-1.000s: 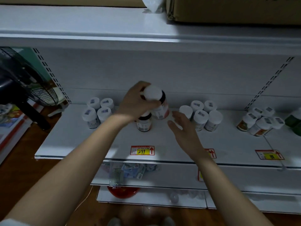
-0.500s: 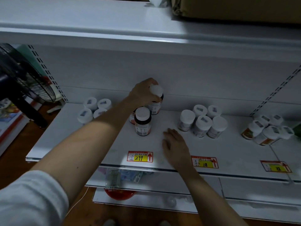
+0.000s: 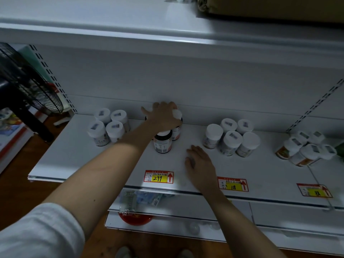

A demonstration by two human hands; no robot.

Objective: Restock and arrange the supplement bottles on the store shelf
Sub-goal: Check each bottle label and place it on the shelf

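Your left hand (image 3: 163, 116) reaches to the back of the shelf (image 3: 78, 155), fingers curled over the white cap of a dark supplement bottle (image 3: 176, 127) that stands near the back wall. Your right hand (image 3: 200, 162) lies flat and released on the shelf board, holding nothing, between the two front price tags. A black fan (image 3: 28, 86) stands off the shelf's left end. To the right of the gripped bottle stands a cluster of five white-capped bottles (image 3: 230, 138); to the left, a group of four (image 3: 108, 126); at the far right, a tilted bunch (image 3: 305, 148) too crowded to count. One more dark bottle (image 3: 162, 143) stands just in front of the gripped one, its cap partly hidden under your wrist. Three price tags sit along the front edge; the nearest (image 3: 158, 176) reads 299.
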